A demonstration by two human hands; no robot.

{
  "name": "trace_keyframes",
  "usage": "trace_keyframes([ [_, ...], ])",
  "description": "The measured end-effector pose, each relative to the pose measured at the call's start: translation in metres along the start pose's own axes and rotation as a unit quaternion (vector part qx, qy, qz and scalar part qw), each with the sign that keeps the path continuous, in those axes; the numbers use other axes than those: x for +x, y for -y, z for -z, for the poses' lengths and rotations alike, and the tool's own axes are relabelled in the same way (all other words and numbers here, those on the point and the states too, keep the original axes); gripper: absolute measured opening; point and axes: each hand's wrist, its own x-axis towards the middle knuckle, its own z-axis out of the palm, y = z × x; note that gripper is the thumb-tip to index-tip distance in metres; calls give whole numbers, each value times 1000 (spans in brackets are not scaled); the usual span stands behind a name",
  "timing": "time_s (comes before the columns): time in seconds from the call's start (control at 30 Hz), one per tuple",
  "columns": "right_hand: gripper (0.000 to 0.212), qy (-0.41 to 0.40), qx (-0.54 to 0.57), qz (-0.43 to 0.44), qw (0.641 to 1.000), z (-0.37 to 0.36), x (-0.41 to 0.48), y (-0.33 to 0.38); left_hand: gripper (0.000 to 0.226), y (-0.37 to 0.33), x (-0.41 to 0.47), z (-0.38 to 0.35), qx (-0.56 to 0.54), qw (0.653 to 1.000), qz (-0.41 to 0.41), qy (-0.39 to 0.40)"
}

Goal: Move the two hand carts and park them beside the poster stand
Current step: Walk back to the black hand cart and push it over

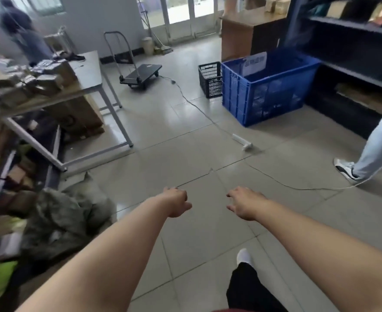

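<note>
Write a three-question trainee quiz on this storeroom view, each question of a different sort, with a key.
1. True or false: the left hand already holds the hand cart.
2. What lies on the floor between the person and the cart? A) a white cable with a power strip B) a ladder C) a tipped bucket
3. Fill in: next to the blue crate, on its cart side, stands a smaller ____ crate.

Key: 1 false, both hands, right hand included, are empty and well short of it; 2 A; 3 black.
</note>
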Motion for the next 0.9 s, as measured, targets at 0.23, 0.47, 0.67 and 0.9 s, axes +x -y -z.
trace_keyframes([
  [0.23, 49, -6, -23, 49, 999, 73, 110, -33, 48, 9, 87, 64, -56, 996, 66, -18],
  [0.47, 50, 21, -35, 63, 997, 136, 200, -71, 47, -6, 161, 113, -105, 991, 79, -28],
  [0.67, 50, 54, -60, 71, 994, 155, 278, -60, 48, 25, 222, 142, -108, 990, 92, -13],
  [0.9, 48, 50, -82, 98, 991, 214, 401, -10, 49, 120, 316, 204, -129, 983, 127, -33],
])
